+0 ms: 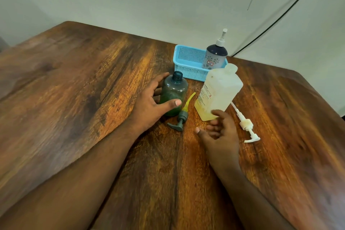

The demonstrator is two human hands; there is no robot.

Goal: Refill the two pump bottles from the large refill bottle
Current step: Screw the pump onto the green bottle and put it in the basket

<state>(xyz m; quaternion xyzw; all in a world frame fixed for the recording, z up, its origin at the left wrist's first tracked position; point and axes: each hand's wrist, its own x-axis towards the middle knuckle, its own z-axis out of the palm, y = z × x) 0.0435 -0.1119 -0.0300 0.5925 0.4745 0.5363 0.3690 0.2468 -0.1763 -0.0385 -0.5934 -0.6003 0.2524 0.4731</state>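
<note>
Hands (149,102) blurred; green bottle (174,93) uncapped.

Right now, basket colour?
Light blue, perforated basket, clearest in the head view.

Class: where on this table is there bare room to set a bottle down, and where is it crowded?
Free: the wide table left of the left hand, and the near wood between both forearms. Crowded: around the green bottle, grey pump, refill bottle, white pump and blue basket.
</note>
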